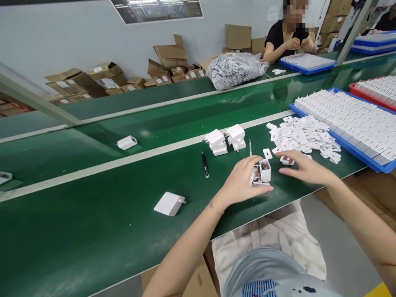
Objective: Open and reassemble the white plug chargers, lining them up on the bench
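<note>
My left hand curls around a small group of white charger housings, its thumb along the near side and fingers along the far side. Their open ends face up and show parts inside; some of the group is hidden by the hand. To the right, my right hand hovers with thumb and fingers apart beside a pile of small white slotted plates. One loose plate lies just beyond the housings. Black tweezers and a thin metal tool rest on the green bench.
White plug chargers are stacked behind the tweezers; another charger lies at left. A white housing sits on the green belt. At right is a blue tray of white parts. Across the belt, a person handles something small.
</note>
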### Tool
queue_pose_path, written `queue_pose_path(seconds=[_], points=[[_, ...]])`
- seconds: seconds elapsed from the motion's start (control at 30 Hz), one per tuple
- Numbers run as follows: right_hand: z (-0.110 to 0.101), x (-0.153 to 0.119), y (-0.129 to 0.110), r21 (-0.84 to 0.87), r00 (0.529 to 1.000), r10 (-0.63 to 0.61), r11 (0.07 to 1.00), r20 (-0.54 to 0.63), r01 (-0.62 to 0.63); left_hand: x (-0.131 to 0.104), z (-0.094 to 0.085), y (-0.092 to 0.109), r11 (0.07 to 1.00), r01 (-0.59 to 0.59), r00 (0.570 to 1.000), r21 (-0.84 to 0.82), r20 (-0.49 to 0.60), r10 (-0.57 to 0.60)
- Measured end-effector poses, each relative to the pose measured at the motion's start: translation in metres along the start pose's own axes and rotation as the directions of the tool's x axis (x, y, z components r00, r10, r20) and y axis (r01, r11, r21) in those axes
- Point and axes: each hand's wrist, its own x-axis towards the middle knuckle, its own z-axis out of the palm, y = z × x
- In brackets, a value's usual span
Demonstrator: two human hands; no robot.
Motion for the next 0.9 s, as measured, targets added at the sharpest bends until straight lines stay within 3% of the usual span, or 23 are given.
queue_pose_path(seconds=[0.1, 0.17, 0.23, 0.3, 0.4, 0.6, 0.67, 0.77, 0.9], points=[[0.026, 0.006, -0.011, 0.035, 0.996, -0.037, 0.999, 0.086, 0.034, -0.006, 0.001, 0.009, 0.945, -0.153, 0.979, 0.290, -0.089, 0.186], [0.036, 0.010, -0.014, 0.076, 0.994, -0.051, 0.996, 0.093, 0.044, -0.017, 0.005, 0.013, 0.847, -0.216, 0.929, 0.486, -0.165, 0.332], [0.037, 0.010, -0.016, 0.095, 0.996, -0.076, 0.993, 0.049, 0.071, -0.031, 0.011, 0.017, 0.716, -0.275, 0.863, 0.641, -0.164, 0.478], [0.034, 0.006, -0.018, 0.082, 0.994, -0.088, 0.992, -0.068, 0.094, -0.046, 0.022, 0.019, 0.608, -0.319, 0.836, 0.727, -0.087, 0.542], [0.030, -0.008, -0.026, 0.091, 0.974, -0.052, 0.993, -0.222, 0.073, -0.062, 0.041, 0.020, 0.609, -0.305, 0.890, 0.733, -0.009, 0.456], [0.050, -0.039, -0.045, 0.054, 0.990, -0.131, 0.990, -0.053, 0.134, -0.074, 0.059, 0.032, 0.784, -0.120, 0.981, 0.609, -0.048, 0.188], [0.060, -0.046, -0.046, 0.001, 0.985, -0.172, 0.985, 0.028, 0.172, -0.076, 0.060, 0.037, 0.821, -0.043, 0.992, 0.569, -0.072, 0.101], [0.071, -0.052, -0.042, 0.017, 0.973, -0.201, 0.980, 0.114, 0.200, -0.077, 0.063, 0.040, 0.846, -0.013, 0.991, 0.532, -0.104, 0.081], [0.075, -0.055, -0.037, 0.131, 0.964, -0.261, 0.958, 0.044, 0.253, -0.079, 0.062, 0.040, 0.906, -0.051, 0.988, 0.421, -0.113, 0.109]])
